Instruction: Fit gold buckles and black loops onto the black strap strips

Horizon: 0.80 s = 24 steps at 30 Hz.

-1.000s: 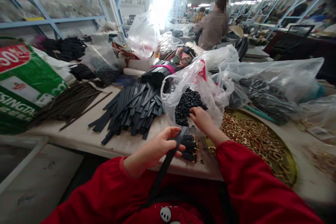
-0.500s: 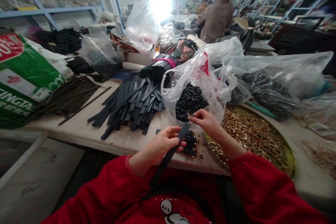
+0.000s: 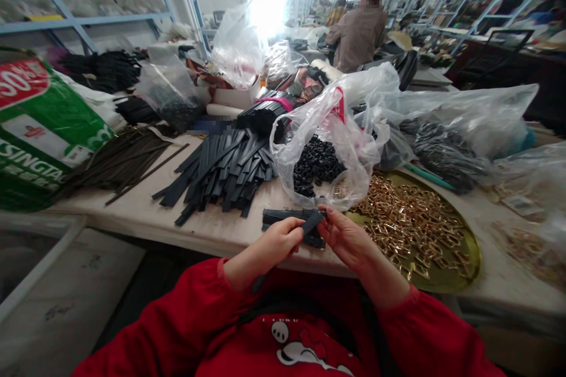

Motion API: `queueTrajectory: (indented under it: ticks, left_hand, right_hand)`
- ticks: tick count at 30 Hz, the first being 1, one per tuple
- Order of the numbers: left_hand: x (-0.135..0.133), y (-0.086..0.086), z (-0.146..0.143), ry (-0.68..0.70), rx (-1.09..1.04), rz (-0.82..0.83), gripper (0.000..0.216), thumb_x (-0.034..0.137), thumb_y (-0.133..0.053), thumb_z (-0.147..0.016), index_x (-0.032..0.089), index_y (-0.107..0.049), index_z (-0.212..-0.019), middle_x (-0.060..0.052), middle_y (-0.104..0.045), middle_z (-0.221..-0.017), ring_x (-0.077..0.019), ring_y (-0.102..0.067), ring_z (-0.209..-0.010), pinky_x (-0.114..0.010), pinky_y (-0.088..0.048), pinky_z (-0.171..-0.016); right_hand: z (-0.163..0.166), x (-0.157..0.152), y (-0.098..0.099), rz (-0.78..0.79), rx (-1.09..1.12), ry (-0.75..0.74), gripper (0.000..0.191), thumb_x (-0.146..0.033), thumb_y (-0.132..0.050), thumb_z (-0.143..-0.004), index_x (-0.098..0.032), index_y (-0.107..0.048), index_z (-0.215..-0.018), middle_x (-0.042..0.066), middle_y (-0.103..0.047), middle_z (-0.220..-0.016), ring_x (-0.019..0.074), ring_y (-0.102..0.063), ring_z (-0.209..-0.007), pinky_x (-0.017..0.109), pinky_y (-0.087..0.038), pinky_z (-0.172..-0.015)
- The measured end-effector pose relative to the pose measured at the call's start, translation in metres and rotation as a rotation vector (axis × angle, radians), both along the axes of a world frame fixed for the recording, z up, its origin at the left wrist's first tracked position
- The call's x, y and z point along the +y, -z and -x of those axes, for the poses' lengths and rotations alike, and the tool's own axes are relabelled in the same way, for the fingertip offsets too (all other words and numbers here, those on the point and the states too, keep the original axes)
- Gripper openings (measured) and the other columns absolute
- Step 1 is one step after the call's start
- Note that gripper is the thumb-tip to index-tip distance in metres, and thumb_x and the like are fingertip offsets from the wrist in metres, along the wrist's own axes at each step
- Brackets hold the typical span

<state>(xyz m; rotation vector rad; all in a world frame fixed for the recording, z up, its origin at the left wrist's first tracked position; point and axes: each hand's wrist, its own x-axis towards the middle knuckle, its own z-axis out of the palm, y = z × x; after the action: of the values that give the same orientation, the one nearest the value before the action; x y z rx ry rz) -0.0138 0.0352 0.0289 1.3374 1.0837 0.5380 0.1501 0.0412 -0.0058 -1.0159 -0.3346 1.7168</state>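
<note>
My left hand (image 3: 276, 242) is closed around a flat black strap (image 3: 312, 222), thumb on top, with the strap's front end pointing up to the right. At that end, the fingertips of my right hand (image 3: 349, 242) pinch a small black loop, mostly covered by the fingers. Just behind the hands lie several black straps (image 3: 283, 214), partly hidden. Beyond them an open clear plastic bag (image 3: 287, 179) holds many small black loops (image 3: 315, 165). A fanned pile of black straps (image 3: 221, 174) lies to the left of the bag.
On the right, a round golden tray (image 3: 472, 256) holds many gold metal buckles (image 3: 411, 212). Dark brown strips (image 3: 119, 162) and a green printed bag (image 3: 39, 135) are at left. Filled plastic bags (image 3: 455, 123) crowd the back. A person (image 3: 360, 35) is farther off.
My right hand has moved down from beside the plastic bag to the strap's end. My left hand has shifted slightly, and the strap now lies flatter. The view has shifted a little.
</note>
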Motion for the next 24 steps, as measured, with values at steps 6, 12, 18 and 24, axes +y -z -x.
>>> queueTrajectory:
  ticks: [6,12,18,24]
  left_hand:
    - [-0.005,0.002,-0.004,-0.052,-0.118,0.188,0.021,0.025,-0.046,-0.075,0.013,-0.054,-0.089,0.002,-0.053,-0.060,-0.0079,-0.049,-0.048,-0.018,-0.040,-0.045]
    - [-0.001,0.015,-0.002,-0.024,-0.021,0.089,0.019,0.033,-0.043,-0.078,0.016,-0.049,-0.075,0.004,-0.050,-0.058,-0.0074,-0.047,-0.043,-0.018,-0.035,-0.040]
    - [-0.001,0.020,0.002,-0.003,0.170,-0.169,0.022,0.033,-0.042,-0.079,0.017,-0.046,-0.063,0.006,-0.042,-0.052,-0.0076,-0.038,-0.046,-0.019,-0.029,-0.044]
    - [0.001,0.017,0.006,0.227,0.306,-0.297,0.026,0.032,-0.041,-0.080,0.016,-0.056,-0.066,0.003,-0.049,-0.057,-0.0097,-0.044,-0.054,-0.021,-0.030,-0.050]
  right_hand:
    - [0.009,-0.009,0.007,0.010,-0.002,-0.016,0.029,-0.033,-0.079,-0.054,-0.018,-0.061,-0.070,-0.005,-0.062,-0.060,0.0050,-0.056,-0.051,0.012,-0.044,-0.044]
    - [0.009,-0.015,0.009,-0.040,-0.128,-0.011,0.032,-0.032,-0.080,-0.053,-0.018,-0.061,-0.075,-0.006,-0.061,-0.057,0.0039,-0.054,-0.049,0.013,-0.043,-0.046]
    - [0.003,-0.020,0.014,-0.067,-0.218,-0.010,0.033,-0.035,-0.078,-0.055,-0.020,-0.063,-0.080,-0.005,-0.062,-0.065,0.0045,-0.055,-0.052,0.018,-0.045,-0.055]
    - [0.001,-0.029,0.008,-0.260,-0.549,-0.256,0.027,-0.037,-0.072,-0.062,-0.017,-0.063,-0.078,-0.005,-0.057,-0.054,0.0084,-0.050,-0.052,0.022,-0.039,-0.053]
